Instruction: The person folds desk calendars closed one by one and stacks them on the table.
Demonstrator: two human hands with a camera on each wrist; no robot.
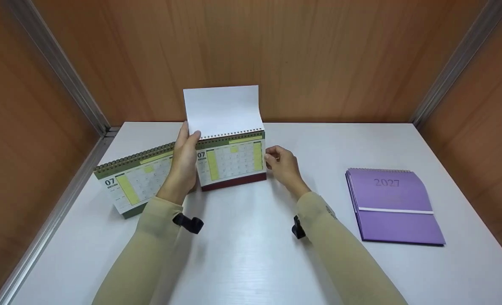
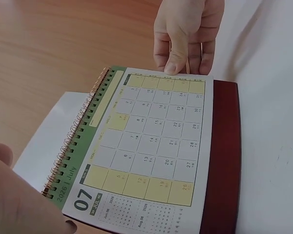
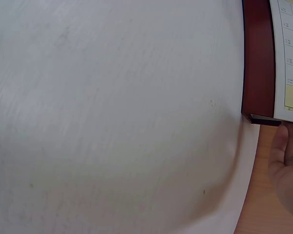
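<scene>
A desk calendar (image 1: 232,159) with a dark red base stands at the middle back, its July 2026 page facing front. One white sheet (image 1: 222,109) is lifted up above its spiral binding. My left hand (image 1: 185,163) grips the calendar's left side by the binding, thumb in front. At the right edge, my right hand (image 1: 284,165) pinches the page side between thumb and fingers; in the left wrist view its thumb (image 2: 177,52) lies at the page edge. Behind my left wrist, a second desk calendar (image 1: 128,184) with a green base also shows 07, partly hidden by that hand.
A purple 2027 desk calendar (image 1: 395,197) with a white band across it lies on the right of the white table (image 1: 242,250). Wooden panels (image 1: 285,59) close off the back and both sides, joined by metal strips at the corners.
</scene>
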